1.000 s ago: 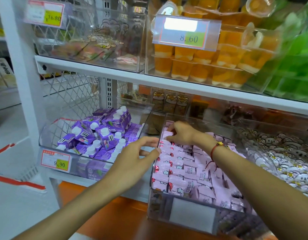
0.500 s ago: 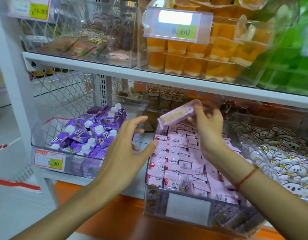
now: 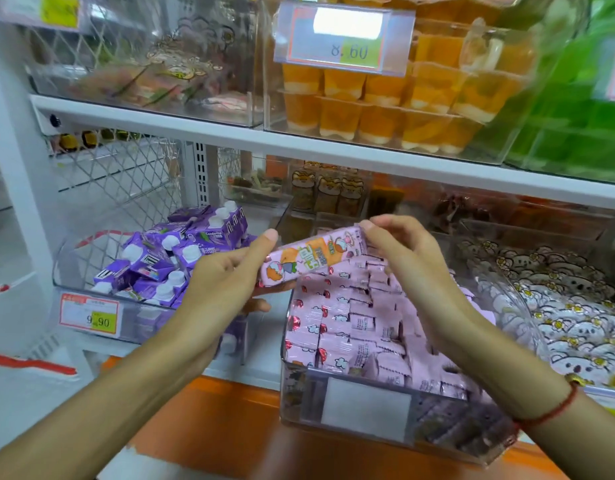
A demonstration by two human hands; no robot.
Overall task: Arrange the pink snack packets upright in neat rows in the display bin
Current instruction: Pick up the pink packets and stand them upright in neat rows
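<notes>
Two hands, left hand (image 3: 219, 282), right hand (image 3: 413, 261), one pink packet (image 3: 313, 259), one display bin (image 3: 351, 403)

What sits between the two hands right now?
One pink packet, held at its ends by the left hand and right hand, seen in the head view.

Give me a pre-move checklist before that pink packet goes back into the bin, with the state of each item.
1. Packet held at both ends: ok. The left hand and right hand each pinch one end of the long pink snack packet with cartoon print.
2. Packet clear of the bin: ok, it is held above the rows.
3. Packet upright: not ok, it lies tilted, right end higher.
4. Rows neat in the clear plastic display bin: not ok, the packets at front right lie jumbled.
5. Open slot for the packet: cannot tell, the hands hide the back rows.
</notes>
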